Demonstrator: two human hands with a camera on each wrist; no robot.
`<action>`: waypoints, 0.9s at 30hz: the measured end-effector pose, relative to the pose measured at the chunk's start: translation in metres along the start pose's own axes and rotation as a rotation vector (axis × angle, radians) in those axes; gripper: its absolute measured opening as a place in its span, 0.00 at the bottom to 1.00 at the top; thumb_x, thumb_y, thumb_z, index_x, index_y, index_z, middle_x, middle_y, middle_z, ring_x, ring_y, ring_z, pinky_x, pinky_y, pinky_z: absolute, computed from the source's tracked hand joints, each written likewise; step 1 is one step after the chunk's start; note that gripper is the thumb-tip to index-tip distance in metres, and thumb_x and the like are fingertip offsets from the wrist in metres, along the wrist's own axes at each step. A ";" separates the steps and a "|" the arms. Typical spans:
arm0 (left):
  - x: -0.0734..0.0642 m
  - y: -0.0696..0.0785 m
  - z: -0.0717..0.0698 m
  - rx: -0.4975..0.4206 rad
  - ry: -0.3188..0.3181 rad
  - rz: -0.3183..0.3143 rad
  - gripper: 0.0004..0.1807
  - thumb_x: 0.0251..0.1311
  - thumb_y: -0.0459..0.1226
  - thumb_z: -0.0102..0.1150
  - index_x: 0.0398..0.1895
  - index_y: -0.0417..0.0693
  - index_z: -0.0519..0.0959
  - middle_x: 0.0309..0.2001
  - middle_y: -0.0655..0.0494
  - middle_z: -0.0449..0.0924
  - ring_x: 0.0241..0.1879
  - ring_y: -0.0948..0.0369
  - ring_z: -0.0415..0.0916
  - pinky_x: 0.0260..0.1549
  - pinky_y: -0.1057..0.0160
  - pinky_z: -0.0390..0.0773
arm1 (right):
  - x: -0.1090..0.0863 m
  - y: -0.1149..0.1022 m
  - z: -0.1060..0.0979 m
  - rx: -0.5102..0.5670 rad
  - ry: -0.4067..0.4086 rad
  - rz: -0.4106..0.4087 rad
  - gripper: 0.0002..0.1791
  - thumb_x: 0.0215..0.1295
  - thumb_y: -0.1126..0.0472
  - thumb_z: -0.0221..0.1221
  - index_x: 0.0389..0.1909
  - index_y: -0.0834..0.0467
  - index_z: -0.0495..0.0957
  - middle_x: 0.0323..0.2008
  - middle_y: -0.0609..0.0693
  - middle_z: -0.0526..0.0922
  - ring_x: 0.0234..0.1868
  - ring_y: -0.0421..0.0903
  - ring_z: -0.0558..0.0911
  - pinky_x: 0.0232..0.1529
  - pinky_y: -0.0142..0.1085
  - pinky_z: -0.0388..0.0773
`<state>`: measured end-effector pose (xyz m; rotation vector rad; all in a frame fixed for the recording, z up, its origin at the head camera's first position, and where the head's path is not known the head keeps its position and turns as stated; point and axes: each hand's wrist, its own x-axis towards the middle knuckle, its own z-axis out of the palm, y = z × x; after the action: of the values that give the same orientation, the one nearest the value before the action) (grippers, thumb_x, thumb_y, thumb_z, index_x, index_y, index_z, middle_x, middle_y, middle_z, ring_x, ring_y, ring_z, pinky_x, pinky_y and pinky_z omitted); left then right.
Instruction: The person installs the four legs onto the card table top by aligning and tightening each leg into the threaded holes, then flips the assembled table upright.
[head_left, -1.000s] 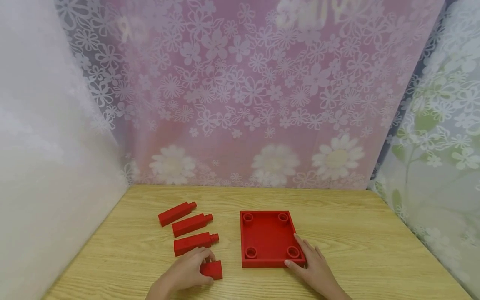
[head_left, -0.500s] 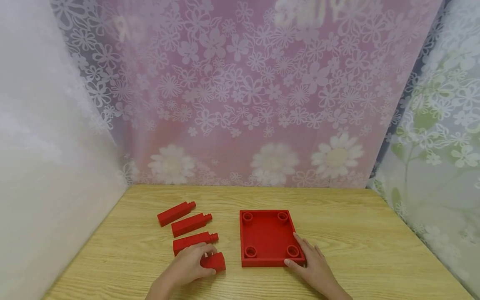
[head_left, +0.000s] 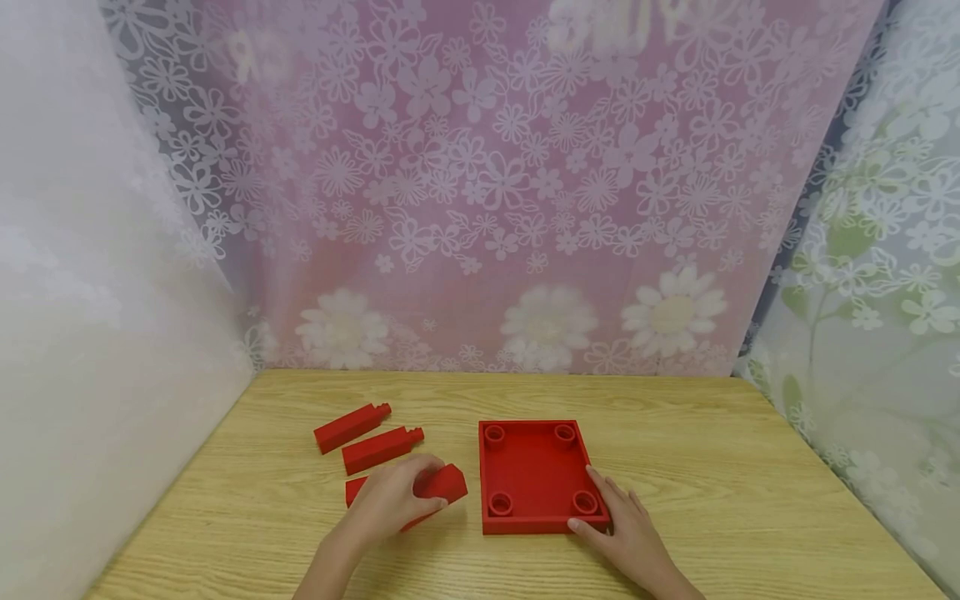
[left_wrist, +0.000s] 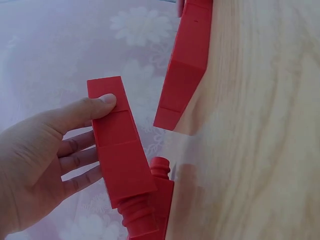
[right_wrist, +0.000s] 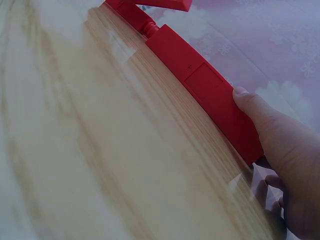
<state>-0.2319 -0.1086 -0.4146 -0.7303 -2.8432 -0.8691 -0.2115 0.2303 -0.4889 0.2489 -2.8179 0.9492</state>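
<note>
My left hand (head_left: 390, 500) holds a square red table leg (head_left: 450, 482) left of a shallow red tabletop (head_left: 534, 471). In the left wrist view the thumb presses one face of the leg (left_wrist: 125, 167), whose threaded end points down; the other fingers lie behind it. The tabletop lies with its hollow side up and a round socket in each corner. At its near right corner, my right hand (head_left: 630, 533) grips it, thumb on the front wall and fingers along the right side. In the right wrist view the thumb rests on the tabletop's side wall (right_wrist: 200, 90).
Two more red legs, a far one (head_left: 348, 429) and a nearer one (head_left: 375, 451), lie side by side on the wooden table (head_left: 712, 467). A third lying leg (head_left: 356, 489) is mostly hidden behind my left hand. A flowered curtain (head_left: 525, 208) hangs behind the table.
My left hand has raised the leg, moved it up and right towards the tabletop, and tilted it. My right hand and the tabletop stay in place.
</note>
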 end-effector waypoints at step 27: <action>0.053 0.024 0.001 -0.141 0.219 -0.004 0.26 0.51 0.43 0.67 0.54 0.48 0.73 0.45 0.58 0.76 0.39 0.61 0.75 0.32 0.65 0.76 | -0.001 -0.001 -0.001 0.010 0.002 0.006 0.47 0.52 0.36 0.59 0.68 0.57 0.58 0.61 0.60 0.66 0.64 0.62 0.57 0.61 0.59 0.43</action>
<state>-0.2673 -0.0684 -0.3923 -0.6009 -2.6134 -1.0870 -0.2100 0.2302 -0.4876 0.2410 -2.8142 0.9640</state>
